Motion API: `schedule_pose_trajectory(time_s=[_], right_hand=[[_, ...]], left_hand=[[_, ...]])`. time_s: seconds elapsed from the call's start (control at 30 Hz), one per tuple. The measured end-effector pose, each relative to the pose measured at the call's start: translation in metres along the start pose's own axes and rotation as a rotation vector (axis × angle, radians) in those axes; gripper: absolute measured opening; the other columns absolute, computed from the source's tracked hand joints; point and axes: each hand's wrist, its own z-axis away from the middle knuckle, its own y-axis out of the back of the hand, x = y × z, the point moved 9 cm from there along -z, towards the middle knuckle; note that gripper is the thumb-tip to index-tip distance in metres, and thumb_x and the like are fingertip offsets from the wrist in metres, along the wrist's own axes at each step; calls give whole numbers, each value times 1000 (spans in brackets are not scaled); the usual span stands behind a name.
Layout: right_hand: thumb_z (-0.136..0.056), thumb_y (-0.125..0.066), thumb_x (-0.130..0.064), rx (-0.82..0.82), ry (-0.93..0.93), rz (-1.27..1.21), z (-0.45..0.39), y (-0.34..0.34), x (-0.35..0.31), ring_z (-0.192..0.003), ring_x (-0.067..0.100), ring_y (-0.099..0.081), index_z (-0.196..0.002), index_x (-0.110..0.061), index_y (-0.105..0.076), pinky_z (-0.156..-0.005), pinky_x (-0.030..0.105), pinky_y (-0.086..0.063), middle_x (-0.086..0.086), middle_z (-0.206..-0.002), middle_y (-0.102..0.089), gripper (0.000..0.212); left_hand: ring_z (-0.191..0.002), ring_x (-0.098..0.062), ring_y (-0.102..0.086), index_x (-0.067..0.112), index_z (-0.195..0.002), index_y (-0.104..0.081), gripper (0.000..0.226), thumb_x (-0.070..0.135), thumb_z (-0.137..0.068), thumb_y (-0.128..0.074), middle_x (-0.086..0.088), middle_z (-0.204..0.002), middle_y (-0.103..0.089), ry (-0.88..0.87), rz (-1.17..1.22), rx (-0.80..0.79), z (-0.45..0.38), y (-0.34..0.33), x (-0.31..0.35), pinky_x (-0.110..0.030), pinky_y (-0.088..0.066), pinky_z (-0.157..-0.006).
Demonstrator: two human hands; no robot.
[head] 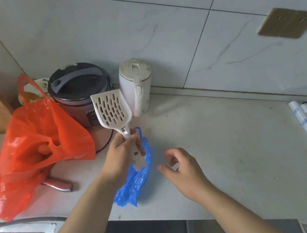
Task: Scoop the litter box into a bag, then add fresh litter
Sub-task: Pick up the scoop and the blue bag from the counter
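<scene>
Gripping one scoop (112, 110), left hand (119, 157); one blue bag (136, 182) below.

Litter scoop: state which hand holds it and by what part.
The left hand grips the white litter scoop by its handle. The right hand holds nothing.

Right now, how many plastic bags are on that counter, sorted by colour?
Red: 1, the red bag, beside the rice cooker.
Blue: 1, the blue bag, under the left hand holding the scoop.
Total: 2
</scene>
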Motion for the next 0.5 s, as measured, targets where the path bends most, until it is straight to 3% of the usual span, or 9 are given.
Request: schedule_pose_trajectory(time_s=[0.13, 0.2, 0.3, 0.5], right_hand=[[-89, -70, -27, -32, 18, 115, -5, -13, -1, -97, 4, -54, -117, -22, -59, -77, 4, -35, -9, -109, -57, 31], [-90, -68, -27, -87, 24, 182, -8, -22, -1, -102, 7, -53, -126, -21, -56, -83, 11, -36, -9, -114, -55, 38], [-92, -67, -32, -147, -31, 221, -17, -36, 6, -117, 13, -54, -138, -20, -50, -94, 24, -42, -4, -127, -55, 51], [-92, -65, -42, -235, -183, 206, -54, -60, 15, -134, 29, -48, -158, -16, -18, -102, 32, -41, 13, -150, -45, 84]], left_hand=[[-58, -22, -47, 9, -106, -61, 19, 12, -87, -61, -8, -71, -53, 39, -68, 77, 10, 50, 8, -41, -42, -67], [-59, -20, -44, 7, -106, -60, 12, 6, -95, -56, -8, -73, -48, 45, -103, 106, 19, 66, 7, -35, -44, -58], [-59, -17, -43, 10, -102, -57, 3, 12, -100, -58, -7, -72, -45, 26, -196, 140, 34, 81, 2, -31, -44, -54], [-56, -14, -47, 11, -103, -61, 6, 16, -99, -60, -6, -72, -52, 31, -356, 270, 71, 98, -10, -27, -46, -53]])
